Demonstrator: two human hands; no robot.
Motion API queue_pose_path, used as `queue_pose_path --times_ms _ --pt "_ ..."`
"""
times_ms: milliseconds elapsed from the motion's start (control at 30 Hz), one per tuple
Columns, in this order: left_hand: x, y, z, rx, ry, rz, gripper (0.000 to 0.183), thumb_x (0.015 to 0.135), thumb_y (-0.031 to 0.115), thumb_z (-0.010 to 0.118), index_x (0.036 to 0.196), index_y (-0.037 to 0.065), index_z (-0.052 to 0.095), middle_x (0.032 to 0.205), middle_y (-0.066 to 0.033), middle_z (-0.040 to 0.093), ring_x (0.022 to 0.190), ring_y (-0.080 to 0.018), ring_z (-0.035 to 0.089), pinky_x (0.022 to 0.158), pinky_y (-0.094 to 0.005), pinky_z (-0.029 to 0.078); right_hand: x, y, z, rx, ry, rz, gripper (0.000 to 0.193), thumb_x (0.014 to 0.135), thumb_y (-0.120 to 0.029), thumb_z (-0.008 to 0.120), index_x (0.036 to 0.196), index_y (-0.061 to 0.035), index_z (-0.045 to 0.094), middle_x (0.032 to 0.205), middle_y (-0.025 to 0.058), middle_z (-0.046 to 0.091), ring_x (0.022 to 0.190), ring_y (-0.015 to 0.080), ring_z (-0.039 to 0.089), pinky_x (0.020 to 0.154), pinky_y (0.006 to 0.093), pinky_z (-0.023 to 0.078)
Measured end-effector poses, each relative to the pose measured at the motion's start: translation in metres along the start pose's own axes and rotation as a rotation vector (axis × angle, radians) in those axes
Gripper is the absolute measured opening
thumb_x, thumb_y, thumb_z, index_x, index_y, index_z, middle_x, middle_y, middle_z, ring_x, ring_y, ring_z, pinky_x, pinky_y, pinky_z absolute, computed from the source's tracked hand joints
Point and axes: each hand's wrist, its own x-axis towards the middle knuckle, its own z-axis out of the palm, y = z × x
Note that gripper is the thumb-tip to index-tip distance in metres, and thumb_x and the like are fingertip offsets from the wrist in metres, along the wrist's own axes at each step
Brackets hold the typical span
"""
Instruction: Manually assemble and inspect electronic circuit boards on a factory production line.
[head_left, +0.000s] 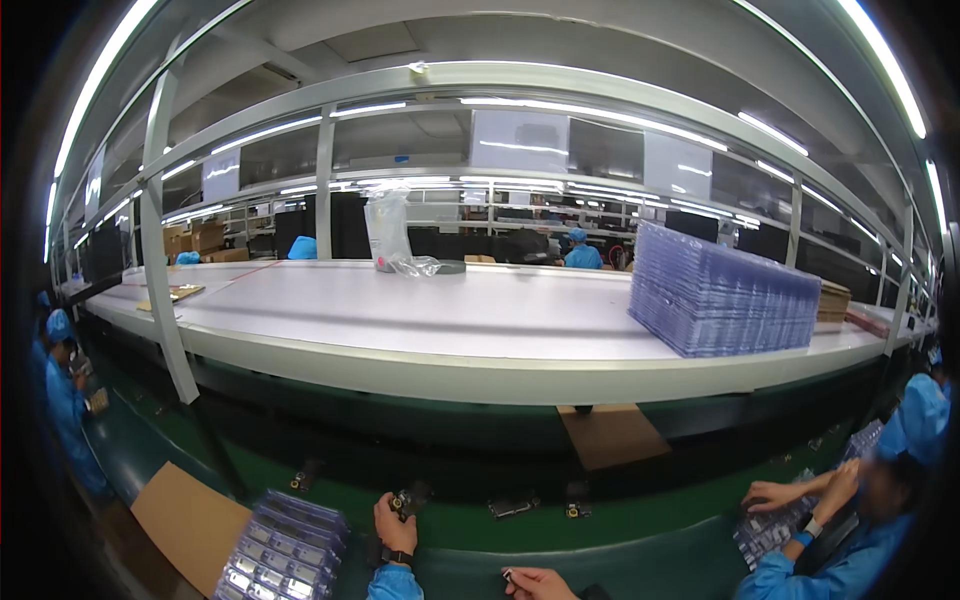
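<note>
Low in the view, my left hand (395, 530), with a dark watch and blue sleeve, is closed around a small dark electronic part (402, 503) with a round yellow piece on it. My right hand (542, 584) is at the bottom edge, its thumb and fingers pinching a tiny dark-and-light piece (508, 576), too small to name. Left of my left hand stands a stack of clear plastic trays (283, 548) filled with small silvery parts. Beyond my hands, similar dark assemblies (513, 507) lie on the green belt (450, 490), one with a yellow ring (574, 508).
A white shelf (480, 310) spans above the belt, bearing a tall stack of clear bluish trays (725, 295) and a plastic bag (390, 235). Cardboard sheets (190, 520) lie at left and beneath the shelf. A co-worker in blue (850, 555) handles a tray at right; others sit at left.
</note>
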Motion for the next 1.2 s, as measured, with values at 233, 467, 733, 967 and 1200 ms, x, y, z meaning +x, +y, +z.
queue_pose_path --times_ms 233,467,733,967,1200 --pt "-0.011 0.047 -0.001 -1.225 -0.008 -0.160 0.064 0.087 -0.012 0.056 0.146 0.008 0.040 0.123 -0.0100 0.057 0.100 -0.0187 0.061 0.082 -0.0313 0.055 0.030 0.044 -0.057 0.189 -0.114 0.048 0.041 0.107 -0.016 0.054 0.143 0.0021 0.052 0.129 0.0167 0.062 0.110 0.0188 0.064 0.093 0.0314 0.055" --pt "-0.033 0.149 -0.070 -1.615 -0.165 -0.236 0.053 0.094 -0.004 0.049 0.143 0.011 0.042 0.124 -0.0134 0.058 0.107 -0.0263 0.062 0.081 -0.0421 0.056 0.017 0.031 -0.025 -0.095 -0.049 0.042 0.033 0.097 -0.006 0.069 0.128 0.0046 0.065 0.106 0.0104 0.072 0.090 0.0138 0.068 0.081 0.0257 0.056" --pt "-0.061 0.189 -0.078 -1.614 -0.424 -0.228 0.042 0.101 -0.001 0.043 0.142 0.006 0.038 0.127 -0.0154 0.059 0.113 -0.0272 0.065 0.089 -0.0482 0.062 0.003 0.025 -0.012 -0.228 0.076 -0.147 0.018 0.092 -0.015 0.075 0.102 0.0005 0.076 0.092 0.0093 0.074 0.076 0.0173 0.069 0.065 0.0287 0.053" --pt "-0.071 0.202 -0.096 -1.530 -0.474 -0.204 0.042 0.102 -0.006 0.042 0.142 0.006 0.038 0.131 -0.0162 0.060 0.113 -0.0230 0.066 0.091 -0.0406 0.061 0.007 0.020 -0.010 -0.353 0.021 -0.262 0.015 0.092 -0.005 0.074 0.105 0.0026 0.077 0.108 0.0083 0.073 0.095 0.0142 0.068 0.082 0.0261 0.055" --pt "-0.076 0.207 -0.110 -1.445 -0.535 -0.137 0.045 0.096 -0.008 0.047 0.140 0.001 0.040 0.133 -0.0251 0.059 0.113 -0.0255 0.067 0.091 -0.0337 0.058 -0.018 0.005 0.018 -0.792 -0.012 -0.395 0.017 0.089 -0.014 0.077 0.100 -0.0013 0.076 0.095 0.0121 0.074 0.078 0.0229 0.070 0.071 0.0327 0.055"
